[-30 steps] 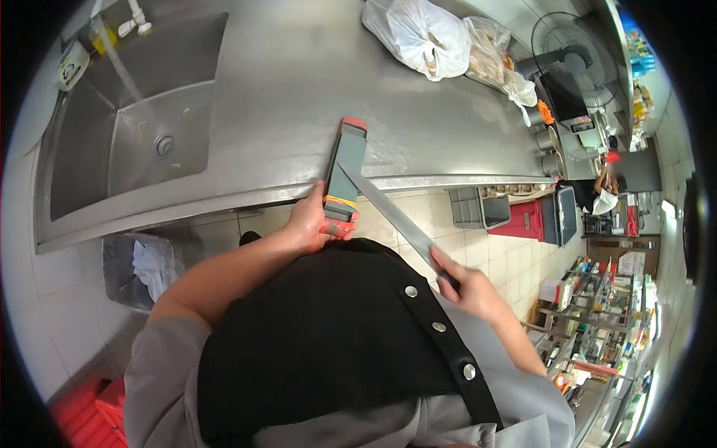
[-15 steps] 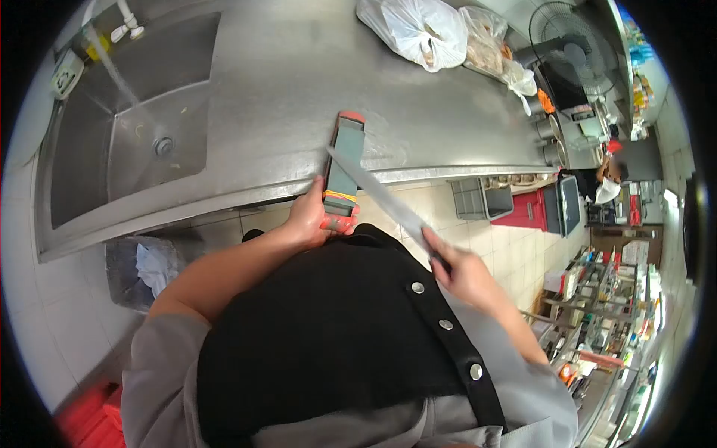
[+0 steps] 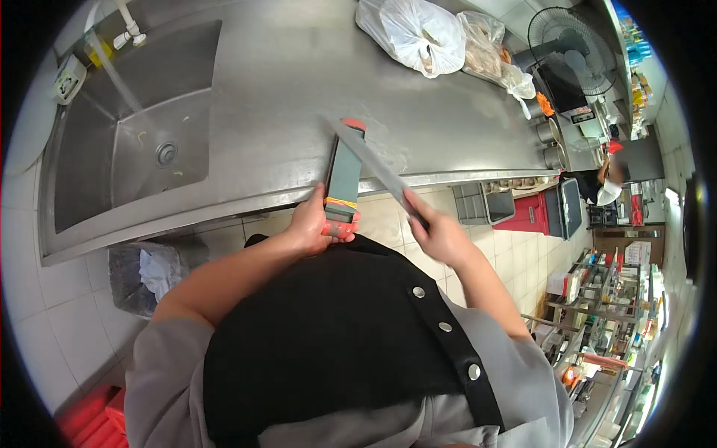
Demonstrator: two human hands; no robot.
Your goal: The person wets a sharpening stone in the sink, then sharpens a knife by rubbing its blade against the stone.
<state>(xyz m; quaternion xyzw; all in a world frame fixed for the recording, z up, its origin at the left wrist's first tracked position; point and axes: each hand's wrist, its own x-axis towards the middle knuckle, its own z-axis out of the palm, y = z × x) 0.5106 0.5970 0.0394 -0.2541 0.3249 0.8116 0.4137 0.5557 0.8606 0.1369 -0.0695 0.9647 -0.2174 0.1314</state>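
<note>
Left hand [image 3: 307, 224] grips whetstone [image 3: 344, 173]; right hand [image 3: 441, 236], seemingly palm-down, curls fingers round knife [image 3: 382, 170].

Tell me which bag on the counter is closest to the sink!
The big white bag; the see-through bags sit farther off, toward the fan.

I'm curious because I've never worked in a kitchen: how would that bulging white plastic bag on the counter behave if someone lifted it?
The white plastic bag would probably sag and change shape, as its skin looks thin and creased. It may have some weight, since it bulges and sits slumped on the counter.
</note>
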